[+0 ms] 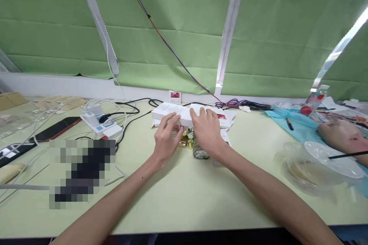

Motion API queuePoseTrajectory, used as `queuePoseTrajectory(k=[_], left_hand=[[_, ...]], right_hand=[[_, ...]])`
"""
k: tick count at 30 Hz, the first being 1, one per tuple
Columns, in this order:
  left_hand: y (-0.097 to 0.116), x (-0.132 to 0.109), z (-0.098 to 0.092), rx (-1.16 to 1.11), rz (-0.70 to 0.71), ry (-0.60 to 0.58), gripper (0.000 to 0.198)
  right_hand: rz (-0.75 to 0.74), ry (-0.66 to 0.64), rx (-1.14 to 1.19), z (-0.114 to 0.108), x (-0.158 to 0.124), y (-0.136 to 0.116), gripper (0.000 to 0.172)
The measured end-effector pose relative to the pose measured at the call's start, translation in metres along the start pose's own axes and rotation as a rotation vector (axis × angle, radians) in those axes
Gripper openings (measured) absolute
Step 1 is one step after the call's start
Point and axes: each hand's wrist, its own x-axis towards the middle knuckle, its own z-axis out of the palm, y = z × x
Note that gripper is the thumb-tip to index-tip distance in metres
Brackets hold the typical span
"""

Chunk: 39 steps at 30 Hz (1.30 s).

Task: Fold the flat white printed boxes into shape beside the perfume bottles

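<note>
we see white packaging (185, 111) toward the back of the table (178, 195) – one box or two, can't tell. left hand (166, 138) at its near edge, fingers bent, a bit apart; right hand (207, 126) over the top, fingers slightly spread. whether either pinches it, we can't tell. just below we get small gold cylinders (190, 144) and a camouflage-patterned item (201, 154) – partly hidden by the right hand.
</note>
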Motion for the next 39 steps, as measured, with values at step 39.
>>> queuePoseTrajectory(k=[39], left_hand=[[0.0045,0.0,-0.0006,-0.004,0.034,0.007,0.027]], right_hand=[[-0.009,0.018,-0.003,0.0045,-0.0011,-0.0027,0.066]])
